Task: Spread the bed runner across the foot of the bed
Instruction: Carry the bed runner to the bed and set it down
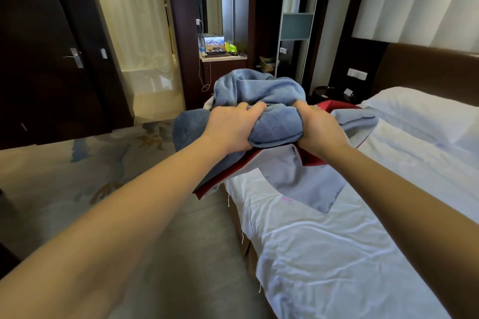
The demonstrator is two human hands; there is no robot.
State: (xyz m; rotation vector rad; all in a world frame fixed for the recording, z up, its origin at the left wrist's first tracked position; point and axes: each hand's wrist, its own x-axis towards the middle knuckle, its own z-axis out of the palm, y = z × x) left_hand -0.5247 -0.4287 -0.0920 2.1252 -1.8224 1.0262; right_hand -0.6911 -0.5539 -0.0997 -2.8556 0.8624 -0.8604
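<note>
Gripping the bunched blue-and-red bed runner [259,93] from both sides, left hand [230,127] and right hand [317,128] hold it over the white-sheeted bed [337,254]. Pillow [420,106] and headboard [427,67] sit at two o'clock, laptop [214,45] at twelve, dark door [39,59] at ten, patterned carpet [77,176] at eight.

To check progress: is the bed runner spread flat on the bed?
No, the left hand and right hand grip the bed runner bunched up.

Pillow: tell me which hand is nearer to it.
Right. The right hand grips the bed runner on the side toward the pillow; the left hand grips it farther away.
</note>
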